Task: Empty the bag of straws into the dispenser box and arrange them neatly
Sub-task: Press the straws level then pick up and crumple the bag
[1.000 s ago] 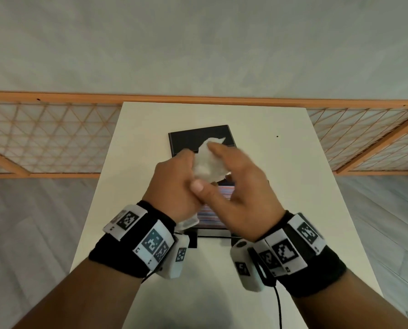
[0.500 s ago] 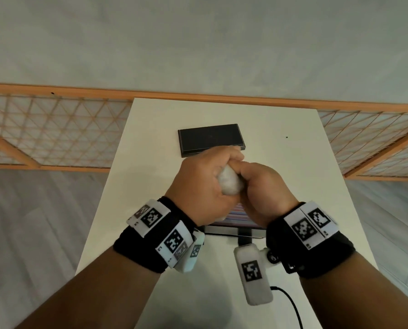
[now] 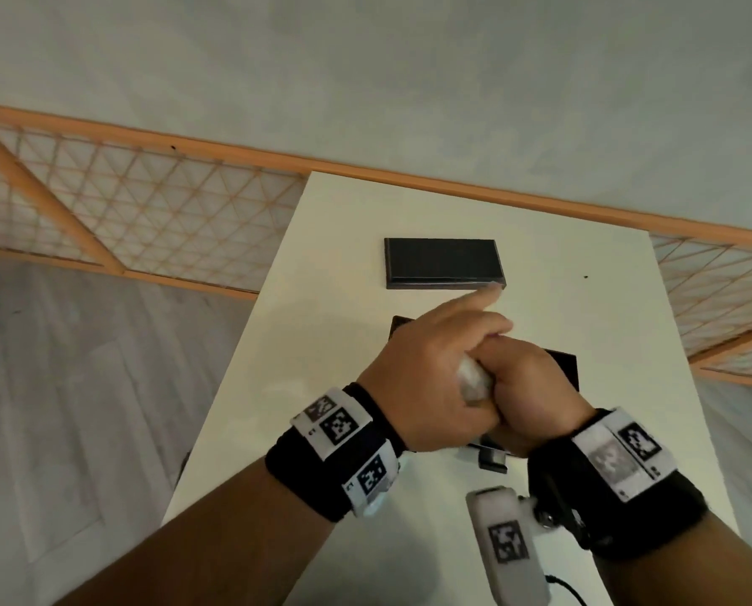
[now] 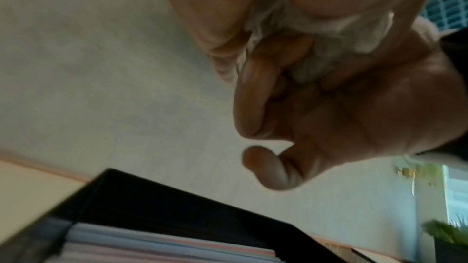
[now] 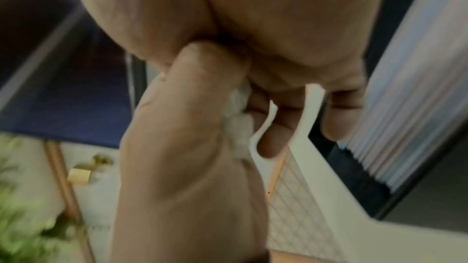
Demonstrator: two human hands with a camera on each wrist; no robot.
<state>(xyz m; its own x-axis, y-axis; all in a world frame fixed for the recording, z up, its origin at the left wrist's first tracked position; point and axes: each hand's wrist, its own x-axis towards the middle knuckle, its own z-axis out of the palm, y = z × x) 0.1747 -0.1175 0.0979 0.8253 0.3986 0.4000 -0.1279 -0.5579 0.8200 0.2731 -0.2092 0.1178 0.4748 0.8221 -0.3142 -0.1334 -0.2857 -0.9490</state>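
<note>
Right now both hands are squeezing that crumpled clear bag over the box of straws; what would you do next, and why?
Probably set the bag aside on the table. It looks empty and balled up between the left hand and right hand, while the straws already lie in the dispenser box, waiting for tidying.

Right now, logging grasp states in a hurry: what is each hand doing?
Left hand: grips the crumpled bag, index finger extended.
Right hand: fist closed on the same bag.
</note>
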